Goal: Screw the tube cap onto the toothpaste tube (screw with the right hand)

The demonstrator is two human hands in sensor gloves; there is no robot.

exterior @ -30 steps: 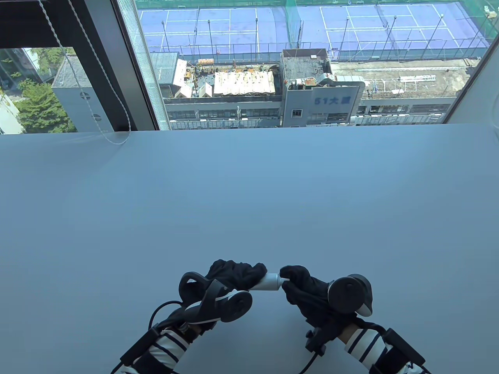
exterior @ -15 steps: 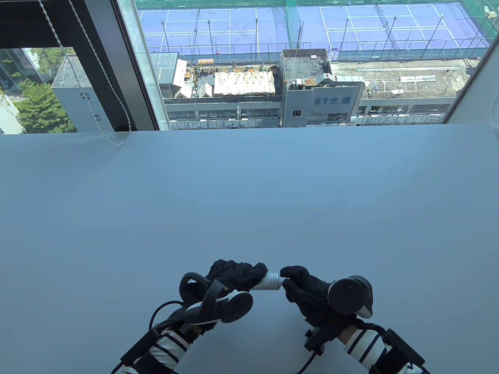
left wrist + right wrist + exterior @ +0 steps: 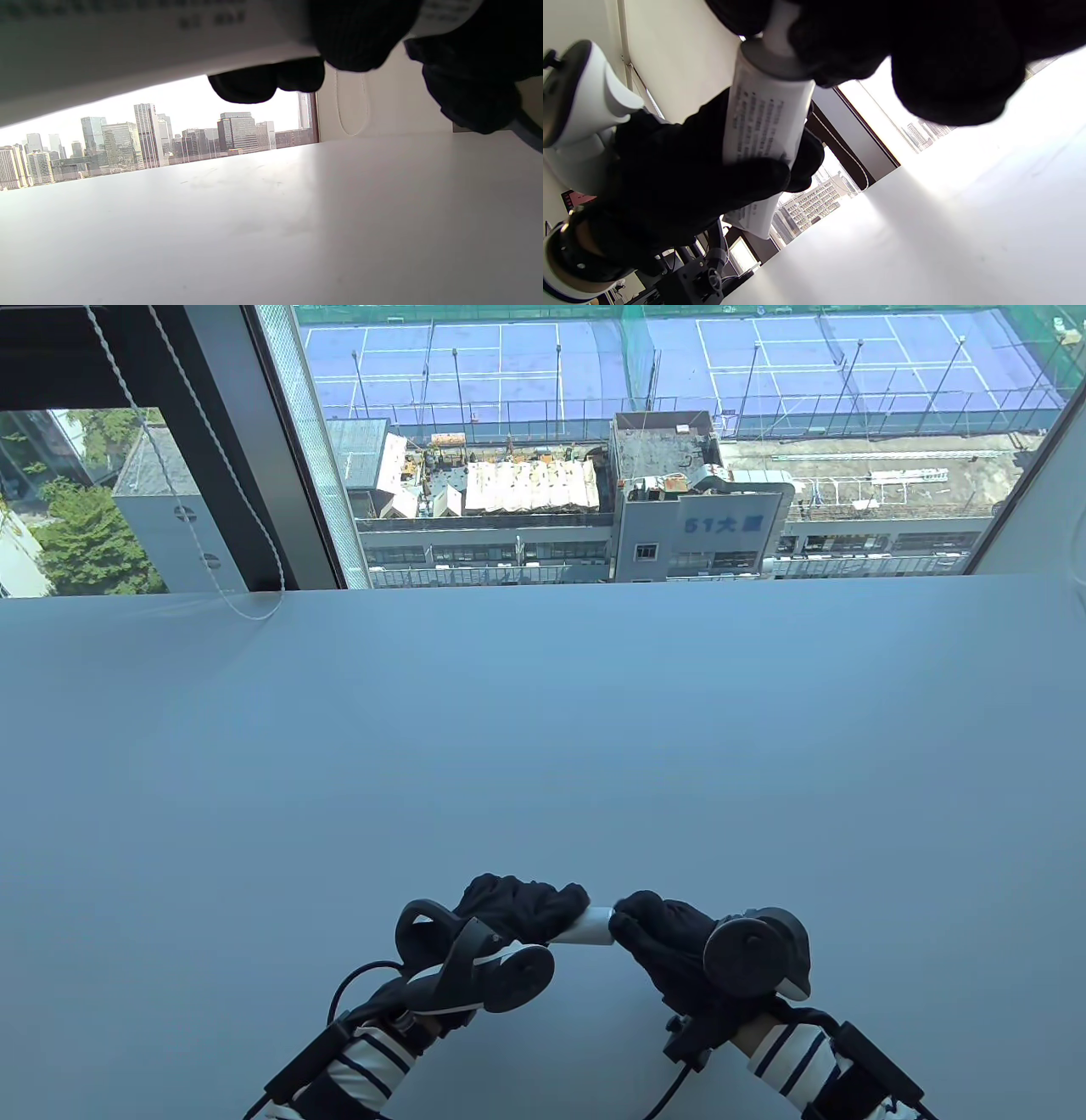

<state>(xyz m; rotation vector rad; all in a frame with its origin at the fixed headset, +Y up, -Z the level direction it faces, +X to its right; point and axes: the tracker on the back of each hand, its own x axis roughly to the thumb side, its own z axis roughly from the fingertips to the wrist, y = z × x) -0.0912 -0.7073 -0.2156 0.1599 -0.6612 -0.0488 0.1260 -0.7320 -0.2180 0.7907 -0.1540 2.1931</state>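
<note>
The toothpaste tube (image 3: 585, 929) is held in the air just above the near edge of the bench (image 3: 543, 729), between the two gloved hands. The left hand (image 3: 517, 908) is wrapped around the body of the tube, and its tracker (image 3: 475, 976) sits just behind it. The right hand (image 3: 657, 937) touches the tube at the neck end, and its fingers (image 3: 840, 46) are closed around the tube cap (image 3: 778, 25), which sits on the neck. How far the cap is turned on, I cannot tell.

Far behind the tube a large window (image 3: 662, 441) runs along the back edge of the bench, and a thin blind cord (image 3: 246, 602) hangs there, well to the left of the tube, with its loop lying on the bench.

From above, only a short white part of the tube shows between the gloves, and the cap is hidden. The right wrist view shows more: the shoulder of the tube, the small print on its side, and its flat crimped end coming out under the left hand. In the left wrist view the tube (image 3: 127, 46) is a blurred white band along the top, with the bench (image 3: 271, 228) below it.
</note>
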